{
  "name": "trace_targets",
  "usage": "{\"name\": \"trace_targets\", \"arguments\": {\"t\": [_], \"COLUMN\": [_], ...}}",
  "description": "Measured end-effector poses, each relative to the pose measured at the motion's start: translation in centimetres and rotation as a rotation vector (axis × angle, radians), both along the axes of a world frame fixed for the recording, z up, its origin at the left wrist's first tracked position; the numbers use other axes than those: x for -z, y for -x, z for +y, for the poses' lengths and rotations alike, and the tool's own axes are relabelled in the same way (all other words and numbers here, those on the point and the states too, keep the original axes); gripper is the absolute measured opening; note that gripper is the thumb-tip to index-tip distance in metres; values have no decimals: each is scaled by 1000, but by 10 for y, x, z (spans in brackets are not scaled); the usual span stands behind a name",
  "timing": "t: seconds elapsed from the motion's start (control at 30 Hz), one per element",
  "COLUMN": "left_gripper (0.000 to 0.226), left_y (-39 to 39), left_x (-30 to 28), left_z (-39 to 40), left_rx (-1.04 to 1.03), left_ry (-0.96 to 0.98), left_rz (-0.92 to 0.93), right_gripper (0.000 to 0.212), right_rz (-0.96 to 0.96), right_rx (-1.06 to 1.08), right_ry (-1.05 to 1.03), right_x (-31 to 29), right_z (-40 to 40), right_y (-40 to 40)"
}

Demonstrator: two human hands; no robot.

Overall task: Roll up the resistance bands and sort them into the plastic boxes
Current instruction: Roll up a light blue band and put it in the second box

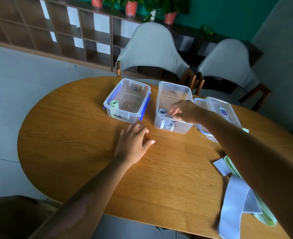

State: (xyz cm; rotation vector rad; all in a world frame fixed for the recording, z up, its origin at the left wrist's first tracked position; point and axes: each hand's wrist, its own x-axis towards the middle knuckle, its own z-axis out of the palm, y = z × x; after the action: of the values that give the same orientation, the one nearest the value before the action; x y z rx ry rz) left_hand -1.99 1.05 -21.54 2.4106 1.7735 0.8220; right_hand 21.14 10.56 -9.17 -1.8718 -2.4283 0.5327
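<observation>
Reaching into the right-hand plastic box [174, 107], the right hand [183, 112] pinches a small rolled blue band [169, 116] low against the near wall, just beside another rolled blue band [162, 111] that already lies inside. Resting flat on the wooden desk [83, 135] in front of the 2 boxes, the left hand [133, 144] has its fingers spread and relaxed, holding nothing. A rolled green band [114, 104] sits in the near left corner of the blue-clipped box [127, 100], while unrolled blue bands [235, 202] and green bands [264, 216] lie at the desk's near right edge, with the box lids [218, 111] stacked beside the right box.
</observation>
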Motion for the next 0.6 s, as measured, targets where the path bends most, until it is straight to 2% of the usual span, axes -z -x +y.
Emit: {"name": "trace_targets", "arguments": {"t": [0.6], "left_gripper": [41], "left_y": [0], "left_x": [-1], "left_z": [0], "left_rx": [4], "left_ry": [-3], "left_rz": [-15], "right_gripper": [24], "right_rz": [34], "right_rx": [90], "right_ry": [-52], "right_x": [5], "right_z": [-2], "right_y": [1]}}
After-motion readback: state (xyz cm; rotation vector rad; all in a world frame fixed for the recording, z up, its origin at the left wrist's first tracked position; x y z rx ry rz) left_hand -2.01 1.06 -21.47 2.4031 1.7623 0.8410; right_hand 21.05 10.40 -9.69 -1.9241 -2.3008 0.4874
